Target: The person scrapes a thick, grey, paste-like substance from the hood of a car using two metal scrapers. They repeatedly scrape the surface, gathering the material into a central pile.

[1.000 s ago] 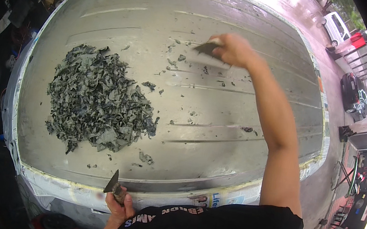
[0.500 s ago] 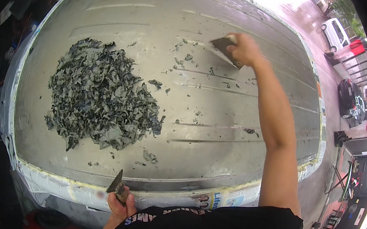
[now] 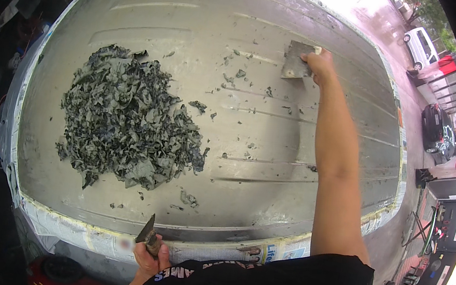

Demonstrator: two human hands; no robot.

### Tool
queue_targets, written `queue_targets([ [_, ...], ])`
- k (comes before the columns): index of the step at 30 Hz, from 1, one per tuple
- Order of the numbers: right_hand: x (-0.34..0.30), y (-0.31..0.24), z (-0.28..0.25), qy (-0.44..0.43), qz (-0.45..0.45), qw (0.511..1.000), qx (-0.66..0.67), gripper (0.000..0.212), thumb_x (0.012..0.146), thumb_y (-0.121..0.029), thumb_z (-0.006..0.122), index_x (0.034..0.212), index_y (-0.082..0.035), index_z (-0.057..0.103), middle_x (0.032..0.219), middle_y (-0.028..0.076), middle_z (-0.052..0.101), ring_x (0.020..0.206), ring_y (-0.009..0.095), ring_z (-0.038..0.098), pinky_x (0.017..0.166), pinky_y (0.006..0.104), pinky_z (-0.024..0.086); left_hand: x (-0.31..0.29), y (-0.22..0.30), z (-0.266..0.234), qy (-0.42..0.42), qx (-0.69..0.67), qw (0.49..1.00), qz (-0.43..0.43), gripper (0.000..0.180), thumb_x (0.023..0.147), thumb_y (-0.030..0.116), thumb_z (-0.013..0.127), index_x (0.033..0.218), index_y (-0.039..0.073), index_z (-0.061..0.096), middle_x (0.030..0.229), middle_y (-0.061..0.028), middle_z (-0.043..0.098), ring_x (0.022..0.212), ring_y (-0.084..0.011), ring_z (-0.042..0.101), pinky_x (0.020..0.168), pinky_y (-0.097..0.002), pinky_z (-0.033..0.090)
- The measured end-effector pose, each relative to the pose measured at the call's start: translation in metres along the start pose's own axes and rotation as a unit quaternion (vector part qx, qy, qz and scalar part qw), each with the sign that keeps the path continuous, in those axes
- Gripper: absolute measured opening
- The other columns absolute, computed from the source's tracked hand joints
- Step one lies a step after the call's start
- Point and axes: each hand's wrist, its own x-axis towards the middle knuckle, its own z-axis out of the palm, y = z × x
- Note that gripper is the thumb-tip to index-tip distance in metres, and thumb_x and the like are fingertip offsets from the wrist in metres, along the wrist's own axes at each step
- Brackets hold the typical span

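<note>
My right hand (image 3: pixel 322 68) is stretched far over a ridged metal vehicle roof (image 3: pixel 264 133), closed round a wide, flat scraper (image 3: pixel 293 63). The scraper's dark blade is over the far right part of the roof; whether its edge touches the metal I cannot tell. Close to my body, at the near edge, my left hand (image 3: pixel 151 260) grips a putty knife (image 3: pixel 145 230) with its blade pointing up. A big heap of grey, crumpled paint flakes (image 3: pixel 126 122) lies on the left half of the roof. Smaller loose flakes (image 3: pixel 241 74) are scattered between the heap and the scraper.
Taped newspaper (image 3: pixel 70 228) borders the roof. Beyond it on the right stand a white van (image 3: pixel 421 47), a dark car (image 3: pixel 440 130) and a wall with hanging tools (image 3: pixel 432 270). Something red with a black round part (image 3: pixel 63 269) sits below at the left.
My right hand has moved slightly right with the scraper, which has turned so its face shows more broadly. My left hand and its putty knife have hardly moved.
</note>
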Motion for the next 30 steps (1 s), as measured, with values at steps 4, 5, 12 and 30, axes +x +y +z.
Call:
queue_targets([
  [4,-0.009,-0.025,0.004,-0.012,0.010,1.000,-0.019,0.043,0.078,-0.001,0.074,0.120,0.002,0.064,0.105,0.017,0.072,0.095,0.027,0.070,0.079,0.0396,0.055,-0.006,-0.002,0.002,0.022,-0.016,1.000,-0.005,0.045,0.100,0.014,0.057,0.135,-0.003,0.034,0.108,-0.0138,0.054,0.076,-0.0116,0.051,0.069,-0.0273,0.046],
  [5,-0.011,-0.034,-0.005,-0.027,0.028,0.999,-0.008,0.045,0.078,-0.003,0.074,0.121,0.002,0.064,0.105,0.017,0.072,0.095,0.027,0.069,0.080,0.0394,0.054,-0.007,-0.003,0.003,0.024,-0.028,0.999,-0.010,0.046,0.099,0.014,0.057,0.135,-0.003,0.034,0.107,-0.0140,0.054,0.076,-0.0117,0.051,0.069,-0.0275,0.046],
  [12,0.011,-0.006,0.000,0.057,-0.008,0.997,-0.048,0.052,0.074,-0.009,0.073,0.125,-0.003,0.066,0.106,0.017,0.074,0.095,0.029,0.072,0.081,0.0400,0.055,-0.004,-0.008,-0.001,0.009,-0.027,1.000,0.005,0.047,0.098,0.015,0.059,0.132,-0.004,0.034,0.106,-0.0168,0.055,0.077,-0.0162,0.053,0.069,-0.0315,0.048],
  [30,-0.008,0.017,0.001,0.132,-0.071,0.988,0.040,0.045,0.078,-0.005,0.075,0.120,0.002,0.063,0.103,0.015,0.072,0.085,0.024,0.069,0.071,0.0368,0.053,-0.007,-0.003,0.009,0.053,-0.082,0.995,-0.032,0.048,0.097,0.015,0.060,0.132,-0.006,0.034,0.108,-0.0193,0.054,0.080,-0.0170,0.055,0.069,-0.0316,0.051],
])
